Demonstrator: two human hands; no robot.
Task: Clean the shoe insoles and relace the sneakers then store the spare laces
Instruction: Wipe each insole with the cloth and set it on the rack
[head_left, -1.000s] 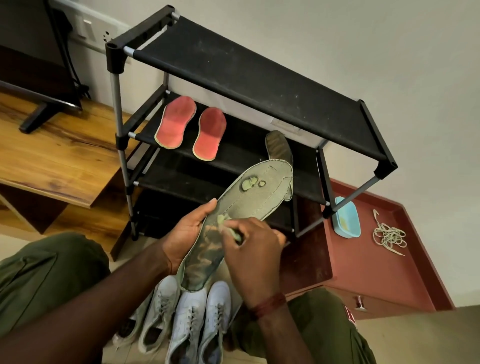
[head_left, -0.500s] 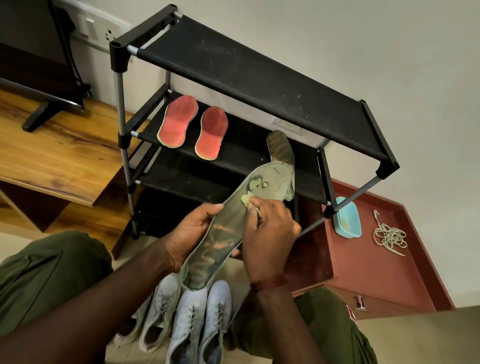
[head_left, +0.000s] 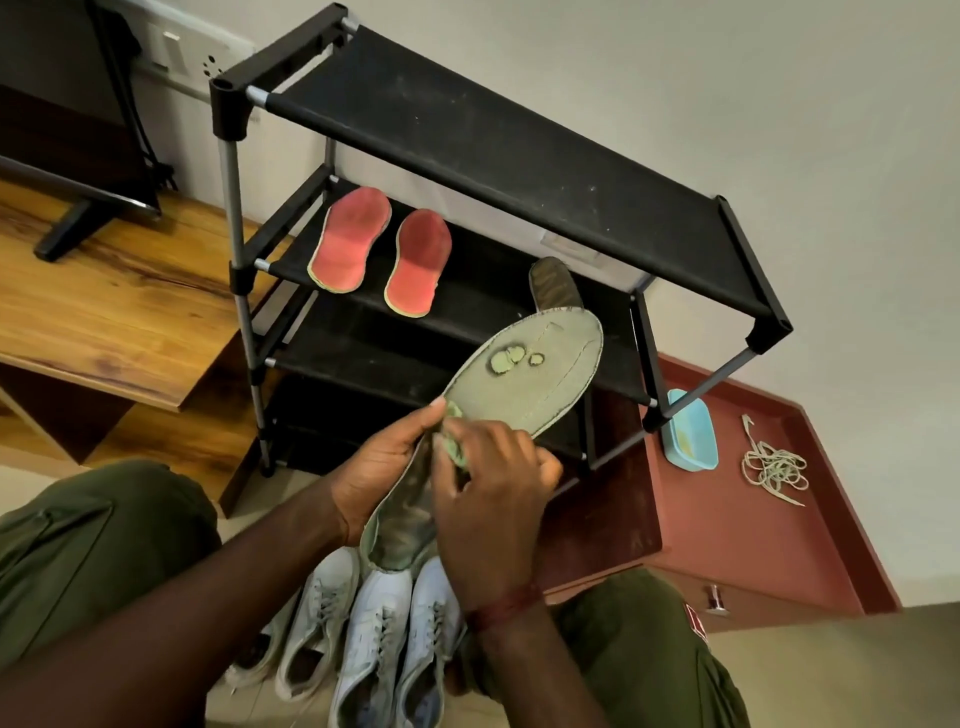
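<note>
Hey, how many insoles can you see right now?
4. Red insole and second red insole side by side on the rack's second shelf; camouflage insole gripped by the left hand; another dark insole on that shelf behind it, partly hidden. Sneakers may hide more.

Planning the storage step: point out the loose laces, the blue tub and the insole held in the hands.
loose laces (head_left: 774, 470): head view, middle of the tangle.
blue tub (head_left: 698, 415): head view, bare inside wall.
held insole (head_left: 535, 379): head view, pale forefoot area.
</note>
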